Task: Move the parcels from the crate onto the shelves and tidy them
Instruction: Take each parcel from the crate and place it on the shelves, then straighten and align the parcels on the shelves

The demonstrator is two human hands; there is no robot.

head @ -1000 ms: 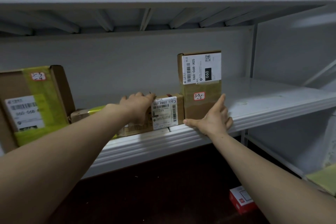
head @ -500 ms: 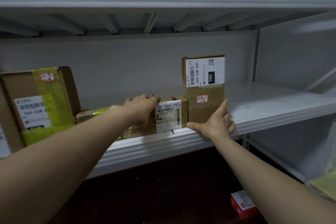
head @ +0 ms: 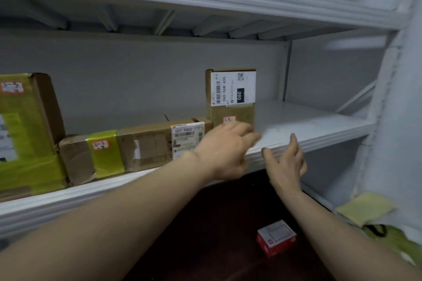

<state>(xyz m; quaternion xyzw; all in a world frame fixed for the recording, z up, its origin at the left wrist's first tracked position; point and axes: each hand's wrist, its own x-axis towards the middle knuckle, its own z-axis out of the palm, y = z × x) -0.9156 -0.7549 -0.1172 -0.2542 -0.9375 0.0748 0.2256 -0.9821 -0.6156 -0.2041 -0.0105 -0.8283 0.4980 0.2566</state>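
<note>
Head: left hand (head: 225, 148) by upright parcel (head: 231, 91)

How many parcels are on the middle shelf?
3: a large green-taped box at far left, cut by the frame; a long flat box beside it; an upright white-labelled box right of that. More may lie off-frame.

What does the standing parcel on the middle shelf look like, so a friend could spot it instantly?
Find the white middle shelf. Follow its row of cardboard parcels rightward to the last one, the upright parcel. Unlike the long flat parcel lying beside it, it stands on end, with a big white label bearing a black 060 block.
</note>
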